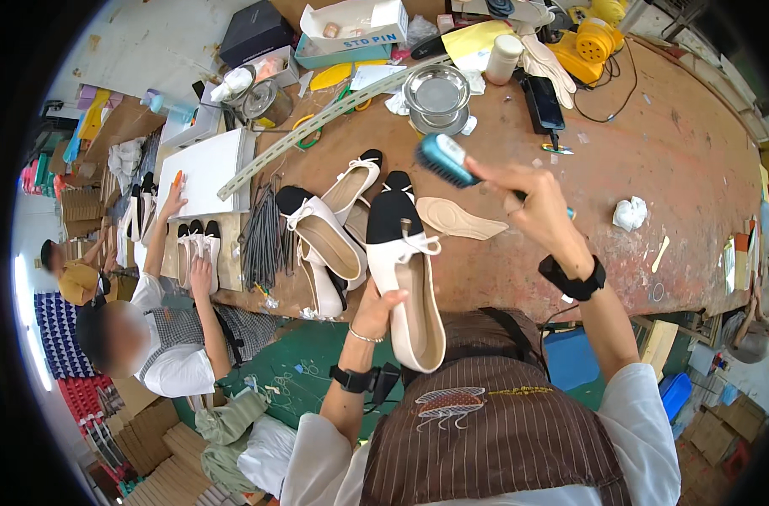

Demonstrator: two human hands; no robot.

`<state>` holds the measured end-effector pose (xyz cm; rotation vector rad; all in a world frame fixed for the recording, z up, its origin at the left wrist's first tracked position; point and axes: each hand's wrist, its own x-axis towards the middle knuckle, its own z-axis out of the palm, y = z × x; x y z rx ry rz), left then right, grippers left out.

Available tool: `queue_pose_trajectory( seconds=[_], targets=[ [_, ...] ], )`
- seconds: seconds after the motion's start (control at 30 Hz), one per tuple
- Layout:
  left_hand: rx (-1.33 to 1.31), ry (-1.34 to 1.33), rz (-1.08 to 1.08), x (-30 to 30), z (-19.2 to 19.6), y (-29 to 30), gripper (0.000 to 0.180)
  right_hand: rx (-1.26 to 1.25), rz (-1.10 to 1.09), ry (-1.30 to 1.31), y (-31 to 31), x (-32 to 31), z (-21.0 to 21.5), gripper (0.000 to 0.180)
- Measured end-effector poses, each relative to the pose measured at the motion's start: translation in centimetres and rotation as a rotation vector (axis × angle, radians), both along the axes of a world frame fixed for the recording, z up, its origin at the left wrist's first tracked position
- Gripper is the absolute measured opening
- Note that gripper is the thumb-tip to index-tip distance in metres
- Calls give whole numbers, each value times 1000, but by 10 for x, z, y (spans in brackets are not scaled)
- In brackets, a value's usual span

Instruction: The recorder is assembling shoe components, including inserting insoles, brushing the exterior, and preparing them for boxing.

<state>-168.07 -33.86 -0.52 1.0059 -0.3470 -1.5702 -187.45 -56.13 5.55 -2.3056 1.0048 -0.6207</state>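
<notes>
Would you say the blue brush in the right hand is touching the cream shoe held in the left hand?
Apart. The head view shows the blue brush raised in the right hand, with bare table visible between its bristles and the cream shoe gripped by the left hand.

Bright even daylight, soft shadows, heavy fisheye bending, black vignette corners, slight motion blur centrally

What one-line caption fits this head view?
Left hand holds a cream, black-toed flat shoe while right hand raises a blue brush above a cluttered workbench.
</notes>
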Motion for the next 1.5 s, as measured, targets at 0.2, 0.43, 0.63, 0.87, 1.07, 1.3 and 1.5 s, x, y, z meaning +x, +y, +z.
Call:
queue_pose_trajectory(
  seconds=[0.2,0.43,0.63,0.87,1.07,1.3,1.5],
  targets=[
    [49,155,126,12,-44,6,71,67,191,-105,35,18,16,61],
    [217,-7,174,4,-42,8,47,-72,134,166,22,13,-26,51],
    [216,142,83,15,-43,19,40,101,160,288,22,10,-75,55],
    [278,-378,516,112,-49,9,32,153,-252,519,-42,-61,-192,58],
    [187,-819,555,191,-56,-65,52,-346,-149,638,-48,-73,-262,48],
    [344,-2020,198,180,-102,-87,77,7,-79,820,38,-32,-284,23],
    [543,-2194,7,119,-72,-87,66,314,-158,453,65,-39,-277,14]
  ],
)
